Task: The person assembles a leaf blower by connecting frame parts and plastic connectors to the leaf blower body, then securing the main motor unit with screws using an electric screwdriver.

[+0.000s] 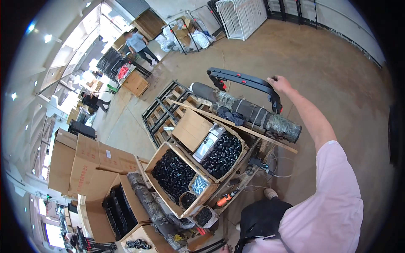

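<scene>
My right arm reaches out to the far right, and my right hand [280, 85] is closed on the bend of a black curved frame [247, 79] with small red parts. The frame stands over a padded roller [253, 111] wrapped in grey cloth and clear film. At the lower edge, my left hand [225, 248] is only partly in view and its fingers are hard to make out. Black tubes [209, 246] lie close beside it.
A wooden box [201, 207] holds black plastic parts, with silver screws in a small tub. Next to it are a carton of more black parts [223, 156], an orange power tool [226, 199] and large cardboard boxes [88, 162]. Two people [137, 44] are farther off.
</scene>
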Demonstrator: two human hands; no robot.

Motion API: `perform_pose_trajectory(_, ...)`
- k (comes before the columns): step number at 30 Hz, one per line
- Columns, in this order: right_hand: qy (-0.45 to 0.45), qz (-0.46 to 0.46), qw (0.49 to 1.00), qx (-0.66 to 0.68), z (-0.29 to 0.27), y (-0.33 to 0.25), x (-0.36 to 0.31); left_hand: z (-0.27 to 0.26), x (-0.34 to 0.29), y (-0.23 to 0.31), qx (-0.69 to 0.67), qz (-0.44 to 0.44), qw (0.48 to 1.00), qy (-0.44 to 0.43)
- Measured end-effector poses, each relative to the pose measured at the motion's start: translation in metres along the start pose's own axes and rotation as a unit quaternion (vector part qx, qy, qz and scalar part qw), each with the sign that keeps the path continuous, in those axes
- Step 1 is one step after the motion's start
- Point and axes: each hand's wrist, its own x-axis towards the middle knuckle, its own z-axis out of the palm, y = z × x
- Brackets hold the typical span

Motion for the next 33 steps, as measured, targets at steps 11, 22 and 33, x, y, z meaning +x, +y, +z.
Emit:
perform_pose_trajectory(11,-0.147,0.054,0.973,0.171,0.035,-0.006,-0.02,-0.047,-0.016,-0.048,-0.105,-0.065,0.99,0.071)
perform_pose_trajectory(22,0.087,0.143,0.971,0.169,-0.081,0.151,-0.092,-0.055,-0.014,0.074,0.18,0.114,0.976,0.041)
perform_pose_trajectory(33,0.195,0.217,0.915,0.279,-0.139,0.191,-0.304,0.19,-0.096,0.461,0.099,0.446,0.836,-0.303)
